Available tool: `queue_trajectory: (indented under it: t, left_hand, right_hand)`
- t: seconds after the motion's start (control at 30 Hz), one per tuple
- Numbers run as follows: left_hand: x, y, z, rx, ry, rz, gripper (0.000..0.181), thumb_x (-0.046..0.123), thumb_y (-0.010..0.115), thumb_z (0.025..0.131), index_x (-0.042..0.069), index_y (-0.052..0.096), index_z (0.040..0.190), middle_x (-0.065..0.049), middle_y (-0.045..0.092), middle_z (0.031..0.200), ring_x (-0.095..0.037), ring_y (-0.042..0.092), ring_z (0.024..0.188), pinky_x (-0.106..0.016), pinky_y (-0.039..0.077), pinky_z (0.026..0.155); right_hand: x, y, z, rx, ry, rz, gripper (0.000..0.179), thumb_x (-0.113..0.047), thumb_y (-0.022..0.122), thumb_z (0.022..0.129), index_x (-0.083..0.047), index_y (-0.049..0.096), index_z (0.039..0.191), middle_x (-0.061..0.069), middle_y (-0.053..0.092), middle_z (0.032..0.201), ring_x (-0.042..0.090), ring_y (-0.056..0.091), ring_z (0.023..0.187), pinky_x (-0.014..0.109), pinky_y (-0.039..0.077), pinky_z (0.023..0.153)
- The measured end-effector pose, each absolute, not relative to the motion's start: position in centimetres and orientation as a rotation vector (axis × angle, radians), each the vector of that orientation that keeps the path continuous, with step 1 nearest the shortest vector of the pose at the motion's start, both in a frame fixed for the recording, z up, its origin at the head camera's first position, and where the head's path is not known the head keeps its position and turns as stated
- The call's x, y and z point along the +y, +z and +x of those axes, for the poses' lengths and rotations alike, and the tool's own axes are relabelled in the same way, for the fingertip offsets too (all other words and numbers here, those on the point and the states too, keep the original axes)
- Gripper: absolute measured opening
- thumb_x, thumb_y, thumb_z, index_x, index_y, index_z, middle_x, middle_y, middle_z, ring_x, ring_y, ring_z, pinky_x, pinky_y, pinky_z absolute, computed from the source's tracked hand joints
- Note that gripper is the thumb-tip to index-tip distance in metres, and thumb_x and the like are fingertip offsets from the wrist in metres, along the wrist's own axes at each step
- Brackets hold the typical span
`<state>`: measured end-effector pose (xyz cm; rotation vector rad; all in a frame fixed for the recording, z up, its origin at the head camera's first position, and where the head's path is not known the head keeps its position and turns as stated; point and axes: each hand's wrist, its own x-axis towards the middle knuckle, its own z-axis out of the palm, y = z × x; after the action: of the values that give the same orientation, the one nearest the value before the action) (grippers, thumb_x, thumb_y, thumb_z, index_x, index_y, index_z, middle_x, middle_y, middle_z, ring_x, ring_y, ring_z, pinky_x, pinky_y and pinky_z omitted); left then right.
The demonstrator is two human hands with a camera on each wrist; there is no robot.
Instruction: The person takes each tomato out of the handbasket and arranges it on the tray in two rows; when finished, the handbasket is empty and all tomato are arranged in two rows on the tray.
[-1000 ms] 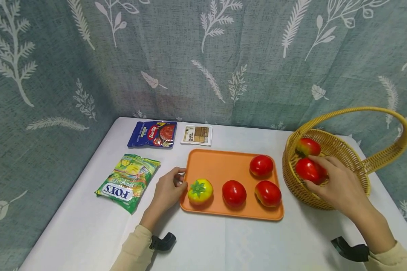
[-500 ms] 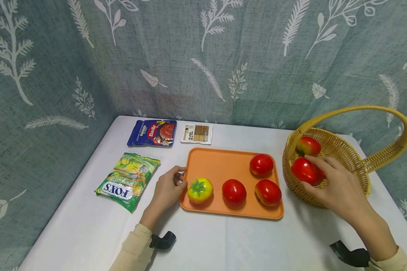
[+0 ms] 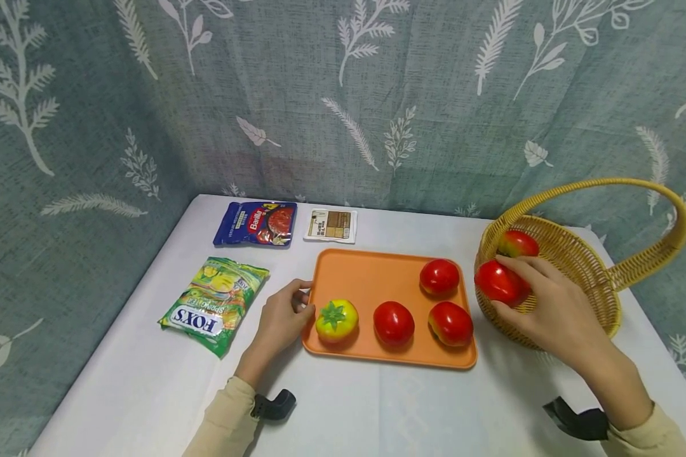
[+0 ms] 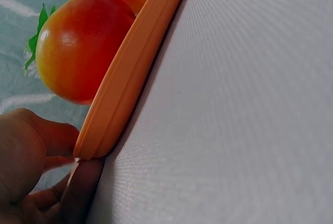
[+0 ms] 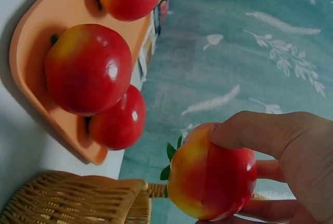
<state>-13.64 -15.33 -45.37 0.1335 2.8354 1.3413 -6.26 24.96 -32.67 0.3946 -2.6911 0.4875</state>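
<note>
My right hand (image 3: pixel 554 311) grips a red tomato (image 5: pixel 213 177) with yellow shading and green leaves, thumb on one side and fingers on the other. In the head view this tomato overlaps the left rim of the wicker basket (image 3: pixel 597 266). Another tomato (image 3: pixel 518 244) lies inside the basket. My left hand (image 3: pixel 281 320) pinches the left edge of the orange tray (image 3: pixel 366 273), the thumb at its rim and fingers below. On the tray sit several tomatoes: one yellow side up (image 3: pixel 336 322) with its green leaves showing, and red ones (image 3: pixel 394 324) to its right.
Left of the tray lies a green Fox's candy bag (image 3: pixel 216 304). Behind it are a blue Barilla pouch (image 3: pixel 256 224) and a small white-and-brown packet (image 3: pixel 331 226). The basket's tall handle (image 3: pixel 600 184) arches over its opening. A patterned curtain (image 3: pixel 297 114) borders the white table.
My right hand has carried the tomato leftward from inside the basket to its left rim, toward the tray. The left hand and the tray have stayed in place.
</note>
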Motion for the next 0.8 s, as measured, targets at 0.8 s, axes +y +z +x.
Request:
queue_trajectory:
  t: [0.8]
  left_hand:
    - [-15.3,-45.3,-13.7,2.826,1.34,0.119,0.041,0.009,0.074,0.084,0.012,0.066,0.125,0.0,0.062,0.088,-0.016,0.055,0.072,-0.029,0.046,0.065]
  right_hand:
    - [23.0,-32.7,-7.5,-2.697,0.523,0.472,0.069,-0.014,0.09,0.07,-0.009,0.062,0.132,0.016,0.06,0.119,0.037,0.062,0.098,0.059,0.054,0.073]
